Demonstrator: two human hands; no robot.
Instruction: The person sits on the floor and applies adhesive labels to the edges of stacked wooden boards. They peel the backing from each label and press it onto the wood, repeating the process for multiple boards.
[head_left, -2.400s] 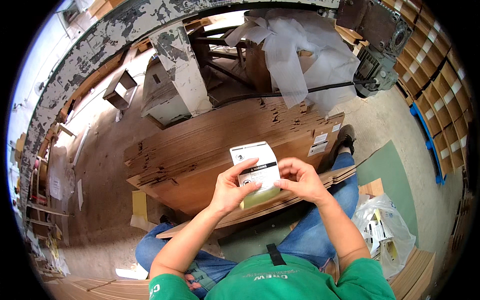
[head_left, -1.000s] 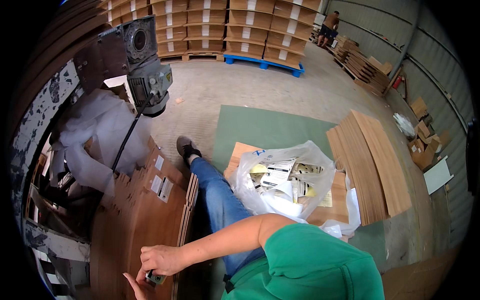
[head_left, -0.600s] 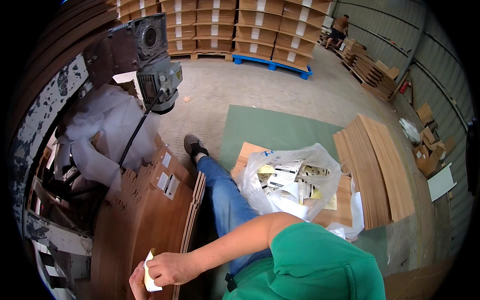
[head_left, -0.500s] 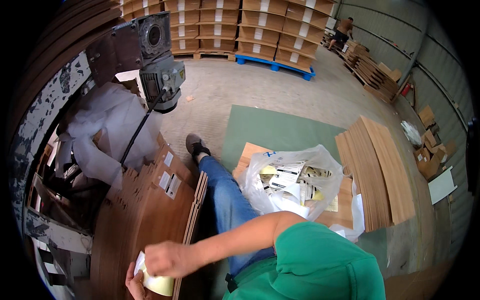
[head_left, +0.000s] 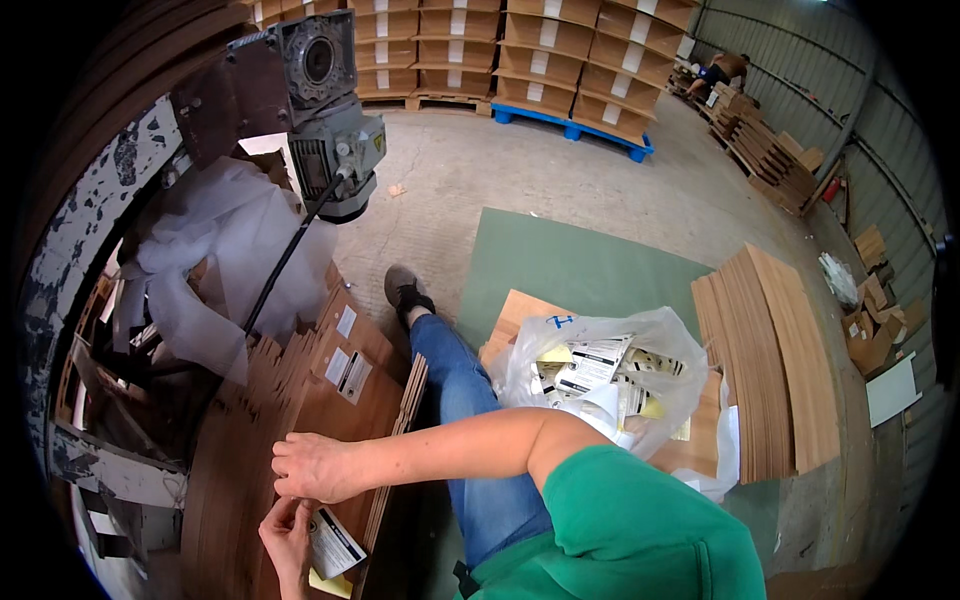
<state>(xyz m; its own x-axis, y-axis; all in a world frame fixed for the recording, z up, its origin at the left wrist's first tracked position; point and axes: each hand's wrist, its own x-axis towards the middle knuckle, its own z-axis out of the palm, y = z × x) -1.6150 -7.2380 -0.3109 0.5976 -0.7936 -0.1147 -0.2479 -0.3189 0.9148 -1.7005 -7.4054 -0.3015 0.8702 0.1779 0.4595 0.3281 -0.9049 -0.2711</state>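
Observation:
My left hand (head_left: 286, 540) is closed, pinching the corner of a white label (head_left: 334, 543) with black print. Pale yellow paper (head_left: 330, 584) shows beneath the label. Just above, my right hand (head_left: 318, 468) is closed, its fingertips down against the left ones; whatever it grips is hidden. Both hands are over a row of upright brown wood-grain boards (head_left: 335, 415). On the face of these boards are a black-and-white label (head_left: 354, 377) and smaller white labels.
On the green mat (head_left: 560, 250), a clear plastic bag (head_left: 520, 375) holds several printed labels. Tan boards (head_left: 760, 350) are stacked to its right. A grey motor (head_left: 335, 155) juts in at left above bubble wrap (head_left: 225, 240). Far off are cartons on a blue pallet (head_left: 570, 127) and a person (head_left: 725, 70).
My right hand has lifted slightly off the paper, uncovering the label's printed face. My left hand now pinches its upper corner. The view has shifted a little left.

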